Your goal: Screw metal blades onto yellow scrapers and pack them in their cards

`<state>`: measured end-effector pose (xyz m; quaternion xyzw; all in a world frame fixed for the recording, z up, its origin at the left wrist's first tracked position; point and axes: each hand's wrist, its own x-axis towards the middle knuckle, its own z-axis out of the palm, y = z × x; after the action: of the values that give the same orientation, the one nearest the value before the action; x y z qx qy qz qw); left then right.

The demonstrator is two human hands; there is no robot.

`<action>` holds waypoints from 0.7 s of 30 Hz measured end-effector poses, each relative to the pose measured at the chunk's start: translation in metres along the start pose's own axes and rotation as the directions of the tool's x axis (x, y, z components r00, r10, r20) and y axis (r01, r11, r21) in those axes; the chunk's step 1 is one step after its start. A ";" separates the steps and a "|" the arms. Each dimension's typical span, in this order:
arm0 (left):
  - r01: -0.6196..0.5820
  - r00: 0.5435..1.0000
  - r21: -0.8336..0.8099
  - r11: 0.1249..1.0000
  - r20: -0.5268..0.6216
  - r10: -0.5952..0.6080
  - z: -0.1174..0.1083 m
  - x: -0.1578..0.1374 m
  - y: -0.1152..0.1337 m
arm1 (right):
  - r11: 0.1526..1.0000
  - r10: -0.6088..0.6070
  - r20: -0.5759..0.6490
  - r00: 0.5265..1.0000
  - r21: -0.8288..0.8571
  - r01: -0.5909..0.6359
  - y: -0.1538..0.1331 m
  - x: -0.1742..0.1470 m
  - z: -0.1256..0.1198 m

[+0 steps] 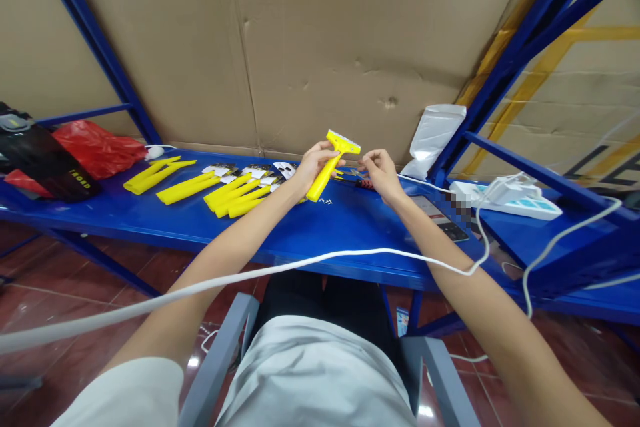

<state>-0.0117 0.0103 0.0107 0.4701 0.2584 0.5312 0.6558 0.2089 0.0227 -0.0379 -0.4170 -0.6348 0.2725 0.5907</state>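
Note:
A yellow scraper [327, 165] with a wide T-shaped head is in my left hand [315, 163], whose fingers wrap its neck. The head points up and away, and the handle slants down toward me. Just right of the scraper head, my right hand [380, 172] is apart from it with fingers curled together; whatever they pinch is too small to make out. Below that hand, a red-and-black handled tool [364, 184] lies on the blue table [350, 233]. To the left lie several yellow scraper handles [237, 197], with black-and-white packaged pieces [257, 173] at their far ends.
A black bottle [50, 160] and a red plastic bag [97, 147] occupy the left end. On the right are a phone [443, 220], a white power strip [510, 200] and a white packet [435, 137]. A white cable [320, 257] crosses in front of my forearms. Cardboard [320, 47] backs the table.

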 end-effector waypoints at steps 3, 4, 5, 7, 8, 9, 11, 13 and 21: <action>-0.026 1.000 -0.031 0.999 -0.006 0.026 -0.001 0.000 0.006 | 0.985 -0.103 0.201 0.974 -0.118 0.129 -0.002 -0.007 0.003; -0.031 1.000 -0.035 0.999 0.000 0.031 -0.001 0.000 0.008 | 0.974 -0.130 0.282 0.951 -0.144 0.176 -0.003 -0.010 0.005; -0.034 0.999 -0.035 0.999 0.007 0.035 -0.001 -0.001 0.008 | 0.962 -0.150 0.360 0.921 -0.162 0.220 -0.004 -0.014 0.007; -0.033 0.999 -0.024 0.999 0.021 0.034 -0.001 -0.002 0.008 | 0.938 -0.174 0.486 0.856 -0.183 0.294 -0.006 -0.020 0.011; -0.029 0.999 -0.018 0.999 0.026 0.030 -0.001 -0.003 0.007 | 0.927 -0.179 0.534 0.827 -0.190 0.323 -0.006 -0.023 0.013; -0.026 0.999 -0.013 1.000 0.030 0.026 -0.001 -0.003 0.006 | 0.918 -0.181 0.570 0.801 -0.195 0.346 -0.006 -0.025 0.014; -0.022 0.999 -0.009 1.000 0.037 0.022 -0.001 -0.004 0.005 | 0.903 -0.182 0.618 0.765 -0.204 0.379 -0.004 -0.026 0.015; -0.021 0.999 -0.008 1.000 0.040 0.022 -0.001 -0.004 0.003 | 0.891 -0.182 0.643 0.744 -0.212 0.401 -0.002 -0.026 0.015; -0.017 0.998 -0.015 1.000 0.059 0.018 -0.001 -0.003 0.003 | 0.828 -0.178 0.653 0.736 -0.304 0.470 0.004 -0.022 0.011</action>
<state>-0.0151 0.0077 0.0121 0.4833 0.2309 0.5245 0.6618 0.1977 0.0071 -0.0545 -0.3128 -0.8974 0.1247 0.2850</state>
